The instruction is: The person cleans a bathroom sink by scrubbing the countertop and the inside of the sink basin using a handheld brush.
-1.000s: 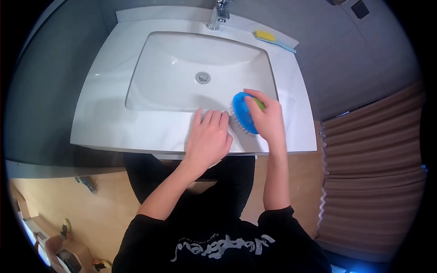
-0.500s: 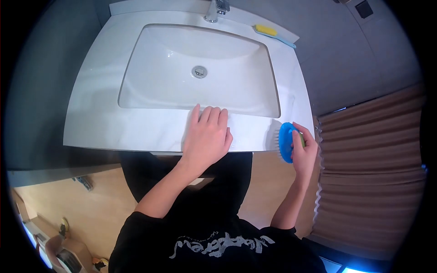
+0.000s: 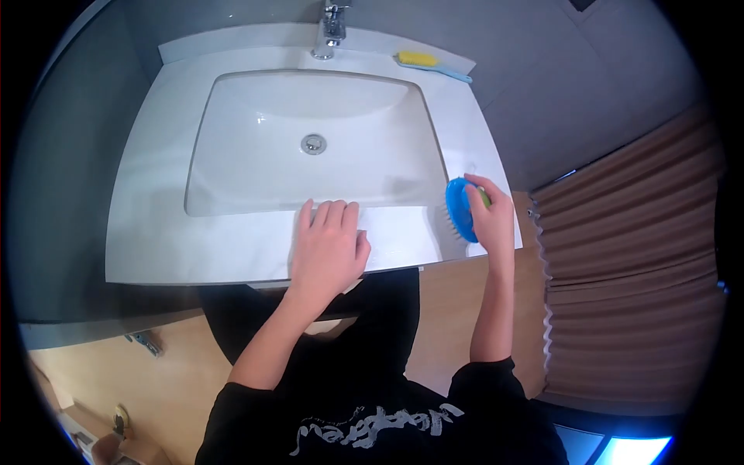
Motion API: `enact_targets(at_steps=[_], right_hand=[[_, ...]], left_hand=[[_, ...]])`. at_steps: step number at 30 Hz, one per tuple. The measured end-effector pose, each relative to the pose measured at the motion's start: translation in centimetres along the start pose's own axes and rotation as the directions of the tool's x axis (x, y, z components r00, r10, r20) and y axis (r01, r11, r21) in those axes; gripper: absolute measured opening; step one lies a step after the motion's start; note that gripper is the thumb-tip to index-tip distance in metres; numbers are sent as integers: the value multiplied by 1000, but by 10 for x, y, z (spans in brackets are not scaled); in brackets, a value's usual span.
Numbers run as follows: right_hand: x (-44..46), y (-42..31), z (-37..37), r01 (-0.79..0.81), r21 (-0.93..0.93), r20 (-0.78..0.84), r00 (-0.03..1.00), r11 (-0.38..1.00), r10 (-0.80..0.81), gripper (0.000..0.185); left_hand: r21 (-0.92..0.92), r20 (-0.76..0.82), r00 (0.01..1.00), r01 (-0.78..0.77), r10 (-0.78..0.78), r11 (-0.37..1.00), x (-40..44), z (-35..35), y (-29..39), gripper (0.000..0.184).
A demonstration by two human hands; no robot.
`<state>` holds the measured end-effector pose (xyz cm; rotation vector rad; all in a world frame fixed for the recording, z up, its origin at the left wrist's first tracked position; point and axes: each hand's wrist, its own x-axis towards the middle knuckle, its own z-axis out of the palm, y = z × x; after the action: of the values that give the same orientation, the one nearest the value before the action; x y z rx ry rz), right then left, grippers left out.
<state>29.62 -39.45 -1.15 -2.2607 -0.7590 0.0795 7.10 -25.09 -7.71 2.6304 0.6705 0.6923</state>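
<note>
Blue plastic backs the scrub brush (image 3: pixel 463 211), which stands tilted over the front right of the counter (image 3: pixel 147 248), just beside the basin's front right corner, its pale bristles toward the left. Half a second ago it was nearer the counter's front right corner, its lower end reaching past the front edge; now it is farther back and all of it shows against the white top. A second ago it was closer to the left hand. Whether the bristles touch the surface I cannot tell.

The right hand (image 3: pixel 491 217) pinches the brush by its green grip (image 3: pixel 485 198), fingers curled over the far side. The left hand (image 3: pixel 329 244) rests palm down on the front strip of the counter, its fingers near one another and the thumb apart, fingertips at the rim of the basin (image 3: pixel 256 174); it has kept this place through the earlier views.

Beyond lie the drain (image 3: pixel 313 144) and, behind the basin, the chrome faucet (image 3: pixel 328 32). A second brush (image 3: pixel 432 63), yellow-headed with a light blue handle, lies at the back right, unmoved on the counter. Brown curtain (image 3: pixel 628 287) hangs off to the right, above the wood-toned floor (image 3: pixel 446 318).
</note>
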Motion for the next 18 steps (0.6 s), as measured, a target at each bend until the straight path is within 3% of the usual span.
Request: enact_targets(at_steps=[2, 7, 9, 10, 13, 15, 18], right_hand=[[-12, 6, -7, 50, 8, 15, 999, 999, -50, 28], [-48, 20, -32, -25, 13, -16, 1000, 1000, 25, 28], [-58, 8, -41, -214, 17, 27, 977, 977, 214, 29], [-60, 11, -41, -216, 20, 28, 976, 976, 215, 29], [-57, 17, -36, -135, -3, -16, 991, 991, 135, 31], [-47, 16, -31, 57, -39, -45, 997, 998, -59, 30], [-13, 22, -15, 106, -29, -64, 992, 994, -108, 29]], left_hand=[[-2, 6, 1000, -2, 2, 1000, 0, 1, 1, 39], [24, -13, 1000, -3, 4, 1000, -1, -1, 3, 40], [37, -11, 1000, -1, 2, 999, 0, -2, 4, 40], [45, -6, 1000, -6, 6, 999, 0, -2, 4, 39], [39, -10, 1000, 7, -7, 999, 0, -1, 6, 38], [45, -11, 1000, 6, -6, 999, 0, -1, 6, 38], [47, -16, 1000, 6, -5, 999, 0, -1, 4, 37]])
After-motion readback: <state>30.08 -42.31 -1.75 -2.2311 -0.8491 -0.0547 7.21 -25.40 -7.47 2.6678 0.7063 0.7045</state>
